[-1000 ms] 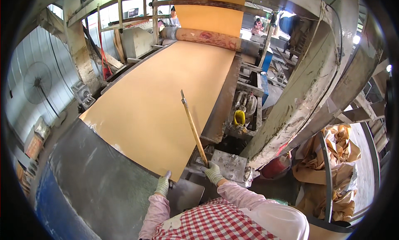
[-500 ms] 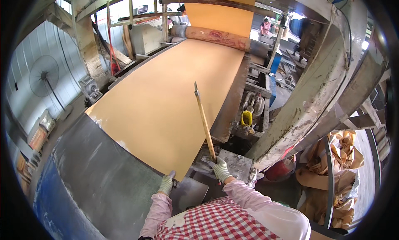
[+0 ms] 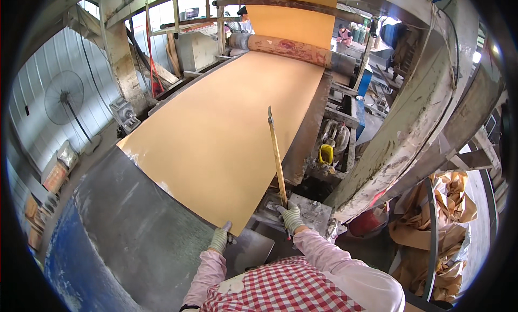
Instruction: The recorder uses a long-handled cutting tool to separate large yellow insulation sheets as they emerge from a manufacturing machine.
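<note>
A wide tan sheet [image 3: 216,128], like paper or thin board, slopes away from me over a dark grey bed [image 3: 143,220]. At its near corner my left hand [image 3: 220,239], in a striped knit glove, is closed on the edge, the thumb side upward; the fingertips are partly hidden. My right hand [image 3: 292,218], gloved alike, is wrapped round the lower end of a long wooden stick [image 3: 277,161]. The stick points up and away over the sheet's right side, with a narrow metal piece at its far tip. A small red bit shows below the right hand.
A stained roller [image 3: 288,48] spans the sheet's far end. Right of the sheet are machine parts with a yellow piece [image 3: 326,154] and a thick slanted beam [image 3: 399,128]. Crumpled brown paper [image 3: 453,204] fills a rack at right. A fan [image 3: 65,97] stands left; people are visible far off.
The view has shifted slightly, so the scene sits further right. The stick's far tip has swung a little to the right. Both hands keep their grips.
</note>
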`<state>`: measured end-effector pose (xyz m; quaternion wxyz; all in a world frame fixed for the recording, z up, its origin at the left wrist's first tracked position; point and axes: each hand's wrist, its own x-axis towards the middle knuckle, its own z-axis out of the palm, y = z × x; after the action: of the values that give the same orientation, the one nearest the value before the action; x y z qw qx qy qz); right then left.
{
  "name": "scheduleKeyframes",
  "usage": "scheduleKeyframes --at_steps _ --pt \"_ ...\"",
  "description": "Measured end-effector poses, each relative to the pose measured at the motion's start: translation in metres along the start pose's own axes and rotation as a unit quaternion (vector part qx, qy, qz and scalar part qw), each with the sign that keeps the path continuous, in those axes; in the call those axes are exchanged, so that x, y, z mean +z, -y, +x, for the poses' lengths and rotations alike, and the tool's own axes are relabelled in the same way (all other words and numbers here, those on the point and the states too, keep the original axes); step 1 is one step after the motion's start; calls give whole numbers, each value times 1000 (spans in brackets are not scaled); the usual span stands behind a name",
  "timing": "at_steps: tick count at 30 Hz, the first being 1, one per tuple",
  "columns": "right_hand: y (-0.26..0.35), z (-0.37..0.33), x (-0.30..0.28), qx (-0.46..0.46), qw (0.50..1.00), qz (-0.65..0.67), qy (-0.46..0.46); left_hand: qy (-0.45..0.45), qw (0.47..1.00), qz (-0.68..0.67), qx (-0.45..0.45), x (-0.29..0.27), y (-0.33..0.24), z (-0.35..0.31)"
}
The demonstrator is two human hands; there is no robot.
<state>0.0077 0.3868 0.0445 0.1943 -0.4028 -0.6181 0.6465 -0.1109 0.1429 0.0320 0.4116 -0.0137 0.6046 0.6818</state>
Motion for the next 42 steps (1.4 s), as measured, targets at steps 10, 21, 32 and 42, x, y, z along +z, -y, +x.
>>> scheduleKeyframes --at_steps 10,21,32,42 --pt "-2 -3 2 -92 988 -124 -16 6 1000 6 -14 -3 3 -5" --pt "-8 2 3 -123 976 -180 -10 5 999 -35 -9 -13 16 0" --pt "-5 2 5 -99 971 -216 1 4 999 -39 1 -18 19 -6" --pt "-6 4 5 -85 970 -228 4 -4 999 -38 -2 -20 17 -13"
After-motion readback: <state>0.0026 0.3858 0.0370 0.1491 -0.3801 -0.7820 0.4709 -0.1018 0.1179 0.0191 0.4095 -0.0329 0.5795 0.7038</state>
